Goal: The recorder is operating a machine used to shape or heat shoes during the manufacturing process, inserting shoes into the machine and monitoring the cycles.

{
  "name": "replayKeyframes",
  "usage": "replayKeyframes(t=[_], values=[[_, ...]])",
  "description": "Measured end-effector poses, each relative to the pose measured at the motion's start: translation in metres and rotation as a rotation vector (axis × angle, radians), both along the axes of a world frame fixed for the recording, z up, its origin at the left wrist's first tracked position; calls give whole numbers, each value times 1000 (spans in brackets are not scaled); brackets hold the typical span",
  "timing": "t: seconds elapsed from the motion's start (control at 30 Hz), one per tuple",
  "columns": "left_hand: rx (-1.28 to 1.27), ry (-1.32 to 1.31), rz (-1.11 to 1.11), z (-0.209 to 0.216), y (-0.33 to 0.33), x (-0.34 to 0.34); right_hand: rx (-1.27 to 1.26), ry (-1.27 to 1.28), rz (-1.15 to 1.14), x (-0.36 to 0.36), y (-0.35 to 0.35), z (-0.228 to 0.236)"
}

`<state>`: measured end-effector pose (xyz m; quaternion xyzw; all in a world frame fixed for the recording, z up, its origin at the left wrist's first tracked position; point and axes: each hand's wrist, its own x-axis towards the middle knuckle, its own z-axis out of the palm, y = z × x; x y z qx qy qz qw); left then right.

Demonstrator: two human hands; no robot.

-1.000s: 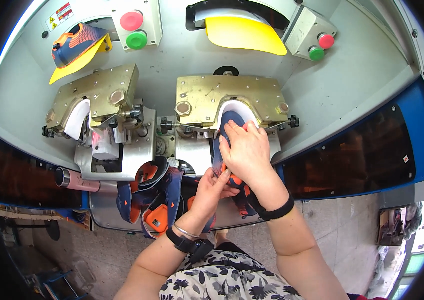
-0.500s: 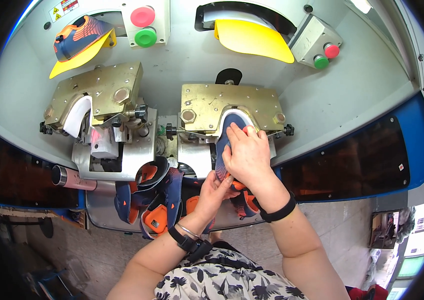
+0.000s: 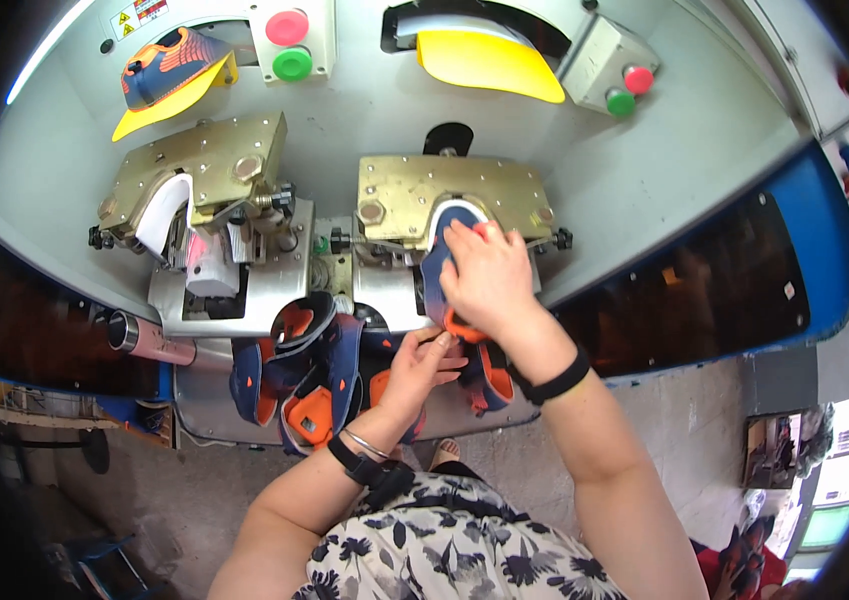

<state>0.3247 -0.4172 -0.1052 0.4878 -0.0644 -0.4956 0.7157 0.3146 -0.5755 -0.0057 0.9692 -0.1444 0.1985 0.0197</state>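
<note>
A navy shoe upper with orange lining at its near end sits in the curved white-edged mould of the right-hand brass press. Over its top lies my right hand, the thumb along the left side and the fingers toward the toe, closed around it. My left hand is just below the upper's near end, thumb and fingers apart with nothing seen between them. Whether its fingertips touch the orange edge is hard to tell. Under and beside my left hand lie several more navy and orange shoe uppers.
To the left stands a second brass press with a white curved pad. Yellow curved plates jut out above, the left one bearing a shoe upper. Red and green buttons flank them. A pink tumbler lies at the left.
My left hand has come away from the upper's near end and its fingers have spread. My right hand stays on the upper. The whole view has shifted slightly.
</note>
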Motion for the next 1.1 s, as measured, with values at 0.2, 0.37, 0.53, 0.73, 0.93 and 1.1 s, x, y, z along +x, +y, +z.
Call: replayKeyframes(t=[0.2,0.37,0.53,0.73,0.93,1.1], values=[[174,-105,-127,5,76,-8,338,-370,29,-126,24,-35],[196,-208,-146,1,79,-30,570,192,-155,-198,45,-127],[230,-343,-348,7,65,-57,1043,111,-78,-236,29,-135],[67,-256,-536,28,49,-80,2009,33,148,-301,32,-71],[-439,101,-130,90,43,-69,1706,-510,263,-263,56,-15],[-452,2,12,125,52,-49,346,-452,565,-231,60,35]])
